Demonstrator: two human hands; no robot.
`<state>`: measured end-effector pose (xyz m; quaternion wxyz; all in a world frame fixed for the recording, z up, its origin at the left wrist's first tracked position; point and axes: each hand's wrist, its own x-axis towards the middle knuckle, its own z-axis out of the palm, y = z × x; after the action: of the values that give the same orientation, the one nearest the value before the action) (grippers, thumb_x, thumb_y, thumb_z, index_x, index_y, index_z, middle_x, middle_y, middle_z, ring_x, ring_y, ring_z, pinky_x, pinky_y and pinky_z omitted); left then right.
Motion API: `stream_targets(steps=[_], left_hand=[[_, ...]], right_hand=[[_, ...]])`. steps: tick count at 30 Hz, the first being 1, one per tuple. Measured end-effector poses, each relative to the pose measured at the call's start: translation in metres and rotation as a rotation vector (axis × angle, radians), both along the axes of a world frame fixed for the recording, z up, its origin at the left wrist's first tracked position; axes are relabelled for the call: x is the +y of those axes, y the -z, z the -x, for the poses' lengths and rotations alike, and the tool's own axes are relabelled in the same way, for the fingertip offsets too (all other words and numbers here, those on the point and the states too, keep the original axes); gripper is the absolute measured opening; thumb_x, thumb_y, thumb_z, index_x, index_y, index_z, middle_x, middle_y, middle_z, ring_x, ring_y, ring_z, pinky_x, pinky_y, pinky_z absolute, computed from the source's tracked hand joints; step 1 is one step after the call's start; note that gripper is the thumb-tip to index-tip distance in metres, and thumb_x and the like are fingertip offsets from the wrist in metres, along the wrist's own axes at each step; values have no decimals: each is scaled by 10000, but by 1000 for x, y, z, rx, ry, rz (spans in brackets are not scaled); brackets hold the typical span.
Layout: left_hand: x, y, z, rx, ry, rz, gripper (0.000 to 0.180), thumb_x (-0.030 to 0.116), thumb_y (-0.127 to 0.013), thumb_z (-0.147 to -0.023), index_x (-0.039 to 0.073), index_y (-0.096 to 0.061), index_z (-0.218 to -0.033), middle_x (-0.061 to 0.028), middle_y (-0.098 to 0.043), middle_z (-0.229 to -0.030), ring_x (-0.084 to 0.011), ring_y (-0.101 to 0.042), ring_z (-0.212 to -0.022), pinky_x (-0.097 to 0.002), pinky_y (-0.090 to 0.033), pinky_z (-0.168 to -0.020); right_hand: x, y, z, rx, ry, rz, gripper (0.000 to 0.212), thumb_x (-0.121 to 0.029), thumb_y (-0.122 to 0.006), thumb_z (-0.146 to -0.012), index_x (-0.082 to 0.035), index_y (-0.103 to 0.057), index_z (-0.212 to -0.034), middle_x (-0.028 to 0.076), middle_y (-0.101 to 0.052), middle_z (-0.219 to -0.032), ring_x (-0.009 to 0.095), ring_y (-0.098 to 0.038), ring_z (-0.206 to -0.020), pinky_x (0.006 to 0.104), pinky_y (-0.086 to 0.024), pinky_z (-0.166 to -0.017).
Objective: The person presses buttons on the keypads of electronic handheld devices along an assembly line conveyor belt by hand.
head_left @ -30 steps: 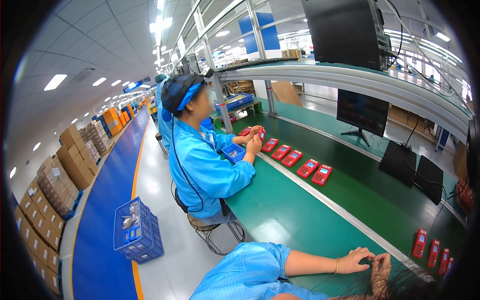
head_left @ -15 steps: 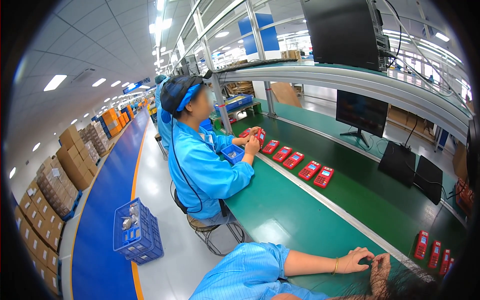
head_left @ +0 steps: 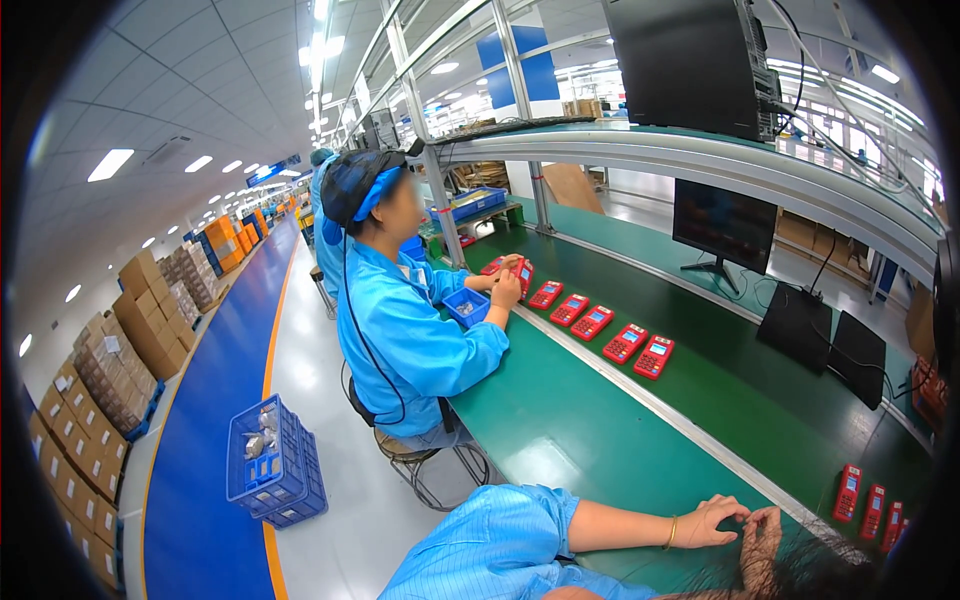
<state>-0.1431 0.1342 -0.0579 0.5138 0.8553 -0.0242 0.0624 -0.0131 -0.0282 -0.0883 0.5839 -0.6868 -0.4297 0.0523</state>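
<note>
My left hand [head_left: 708, 522] rests over the green bench near its metal edge strip, a thin bangle [head_left: 672, 531] at its wrist. Its fingers are bent and loose, with a gap between thumb and fingers, and nothing shows in it. Close beside its fingertips is my right hand [head_left: 762, 545], fingers drawn together and curled; no object is visible there. Dark hair strands cover part of the right wrist. Past the strip, to the right, several red handheld keypad terminals [head_left: 847, 493] lie in a row on the dark green belt [head_left: 740, 420], apart from both hands.
A co-worker in a blue smock [head_left: 410, 320] sits ahead-left, handling a red terminal [head_left: 522, 272] beside a small blue bin [head_left: 467, 306]. More terminals [head_left: 593, 321] lie along the belt. A monitor [head_left: 722, 228] stands beyond it. Stacked blue crates [head_left: 275, 465] stand on the left floor.
The row of red terminals on the belt has shifted slightly toward the right and nearer. My hands stay in the same place and pose. The co-worker's hands have moved only slightly.
</note>
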Motion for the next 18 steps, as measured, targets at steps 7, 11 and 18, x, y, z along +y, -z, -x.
stream_targets(steps=[7, 11, 18], left_hand=[[6, -1, 2, -7, -3, 18, 444, 223, -635, -896, 129, -543, -1320, -60, -539, -1217, -275, -428, -1247, -435, -307, -1074], [15, 12, -5, -57, 11, -20, 410, 185, -657, -865, 136, -554, -1259, -63, -527, -1240, -278, -424, -1261, -448, -292, -1089], [11, 4, -2, -166, 54, -79, 495, 162, -650, -858, 111, -517, -1332, -99, -500, -1360, -304, -373, -1366, -462, -264, -1128]], right_hand=[[4, -6, 4, -45, -9, 4, 171, 153, -528, -884, -4, -482, -934, 95, -532, -883, 167, -561, -784, 290, -499, -695], [12, -5, 8, -4, -18, -25, 158, 139, -529, -889, -7, -486, -933, 89, -529, -871, 164, -552, -787, 284, -490, -690], [3, 4, -7, 54, -17, 45, 101, 27, -554, -956, -27, -470, -971, 76, -520, -903, 150, -542, -800, 290, -485, -753]])
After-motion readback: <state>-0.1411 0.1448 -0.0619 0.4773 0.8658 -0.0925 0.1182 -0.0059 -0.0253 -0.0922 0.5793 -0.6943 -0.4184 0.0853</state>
